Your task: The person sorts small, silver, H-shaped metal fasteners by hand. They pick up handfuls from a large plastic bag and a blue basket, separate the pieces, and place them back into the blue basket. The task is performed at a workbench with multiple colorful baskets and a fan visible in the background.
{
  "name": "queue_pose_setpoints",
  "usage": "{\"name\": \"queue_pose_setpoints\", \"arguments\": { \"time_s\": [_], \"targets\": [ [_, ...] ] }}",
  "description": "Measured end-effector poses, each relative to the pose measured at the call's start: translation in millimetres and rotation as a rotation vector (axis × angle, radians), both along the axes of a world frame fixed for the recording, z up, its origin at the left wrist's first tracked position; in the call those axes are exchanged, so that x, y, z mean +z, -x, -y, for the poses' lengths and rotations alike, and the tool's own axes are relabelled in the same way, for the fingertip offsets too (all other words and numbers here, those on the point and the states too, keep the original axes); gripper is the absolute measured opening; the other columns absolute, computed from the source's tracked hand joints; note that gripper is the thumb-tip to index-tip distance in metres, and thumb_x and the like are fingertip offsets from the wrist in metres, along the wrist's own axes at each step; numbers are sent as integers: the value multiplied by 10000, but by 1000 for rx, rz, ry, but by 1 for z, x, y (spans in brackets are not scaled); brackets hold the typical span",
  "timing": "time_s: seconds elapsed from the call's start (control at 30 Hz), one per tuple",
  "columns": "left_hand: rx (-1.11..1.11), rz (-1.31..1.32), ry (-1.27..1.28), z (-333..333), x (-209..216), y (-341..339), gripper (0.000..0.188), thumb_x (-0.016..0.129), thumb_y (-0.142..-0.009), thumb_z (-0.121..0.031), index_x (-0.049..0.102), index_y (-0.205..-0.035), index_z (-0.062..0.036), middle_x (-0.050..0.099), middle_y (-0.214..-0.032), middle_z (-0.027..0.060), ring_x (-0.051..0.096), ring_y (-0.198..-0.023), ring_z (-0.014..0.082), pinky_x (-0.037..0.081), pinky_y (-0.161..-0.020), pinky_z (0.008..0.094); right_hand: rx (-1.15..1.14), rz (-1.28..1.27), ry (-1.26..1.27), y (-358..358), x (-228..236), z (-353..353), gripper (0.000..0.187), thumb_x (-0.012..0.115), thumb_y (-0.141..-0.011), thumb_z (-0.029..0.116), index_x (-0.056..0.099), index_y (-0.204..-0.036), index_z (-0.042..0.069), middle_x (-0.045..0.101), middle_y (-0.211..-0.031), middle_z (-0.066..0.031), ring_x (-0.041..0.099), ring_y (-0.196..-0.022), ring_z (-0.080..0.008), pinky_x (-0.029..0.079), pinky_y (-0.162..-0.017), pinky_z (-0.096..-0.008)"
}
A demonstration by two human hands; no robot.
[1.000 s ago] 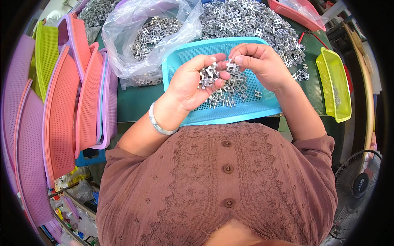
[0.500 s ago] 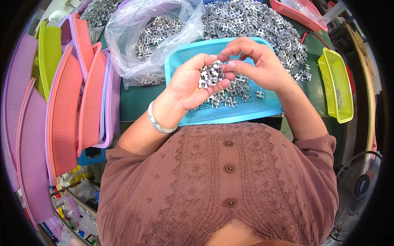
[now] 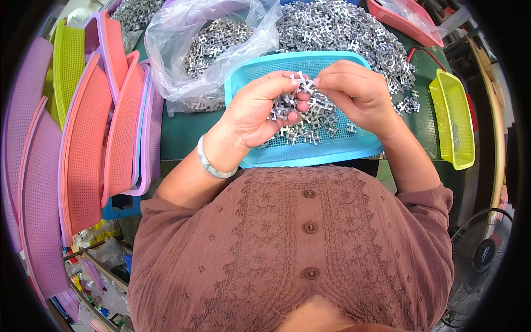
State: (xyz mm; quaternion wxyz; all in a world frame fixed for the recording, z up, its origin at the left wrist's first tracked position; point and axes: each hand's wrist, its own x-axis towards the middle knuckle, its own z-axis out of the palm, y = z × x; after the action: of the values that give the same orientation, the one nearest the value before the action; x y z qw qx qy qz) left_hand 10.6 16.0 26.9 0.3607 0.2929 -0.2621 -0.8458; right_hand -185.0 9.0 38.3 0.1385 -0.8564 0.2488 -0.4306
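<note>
Silvery metal fills the left hand (image 3: 257,113), which is cupped palm-up and half closed around a clutch of small cross-shaped clips (image 3: 285,108); a pale bangle (image 3: 213,163) circles that wrist. At the top of the cupped fingers, one clip (image 3: 301,83) stands a little proud of the rest, pinched between the left thumb and the fingertips of the right hand (image 3: 354,91). The right hand comes in from the right, curled, its fingers closed on that single clip, so the two hands meet at it; the clip lies just left of the right fingertips and above the left palm. Its long axis is too small to tell. Both hands hover over a blue basket (image 3: 354,152), which holds a loose scatter of the same clips beneath them. Beyond the basket, farther from the body, a large heap of clips (image 3: 343,27) covers the green table (image 3: 182,133), with a clear plastic bag (image 3: 188,55) of more clips to the left. Pink baskets (image 3: 88,149) stand stacked at far left, a yellow basket (image 3: 453,119) at far right.
</note>
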Motion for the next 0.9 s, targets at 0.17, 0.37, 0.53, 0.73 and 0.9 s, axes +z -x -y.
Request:
{"name": "queue_pose_setpoints", "arguments": {
  "time_s": [0.17,0.37,0.53,0.73,0.9],
  "targets": [
    [56,65,79,-4,3,3,237,510,-833,-101,506,-1047,0,570,-829,77,541,-690,127,419,-509,210,14,8,-24,2,0,0,145,623,-686,-58,596,-808,15,609,-776,-70,590,-702,-213,469,-604,-278],
    [105,124,117,-8,4,6,269,510,-828,-93,508,-1079,5,586,-856,82,536,-685,120,423,-522,212,21,69,-237,2,-4,-2,109,619,-735,-12,583,-837,0,599,-752,-57,580,-690,-141,464,-622,-244],
    [97,153,105,-8,8,6,257,482,-846,-135,520,-1049,19,600,-849,90,534,-657,117,423,-497,207,33,178,-473,1,-11,-4,94,611,-771,31,583,-850,-12,583,-736,-11,540,-682,-70,444,-611,-211],
    [77,143,31,-4,4,4,232,455,-864,-169,534,-977,17,609,-809,99,533,-615,124,420,-461,200,56,343,-851,1,-8,-3,77,598,-795,57,583,-841,-2,540,-706,38,458,-626,-7,367,-542,-162],
    [59,129,-2,-2,4,2,252,438,-873,-184,529,-996,17,606,-817,110,530,-603,129,416,-460,199,-4,275,-785,4,-5,-2,61,594,-797,68,585,-818,11,519,-684,55,422,-599,-4,342,-528,-158]
  ]
}}
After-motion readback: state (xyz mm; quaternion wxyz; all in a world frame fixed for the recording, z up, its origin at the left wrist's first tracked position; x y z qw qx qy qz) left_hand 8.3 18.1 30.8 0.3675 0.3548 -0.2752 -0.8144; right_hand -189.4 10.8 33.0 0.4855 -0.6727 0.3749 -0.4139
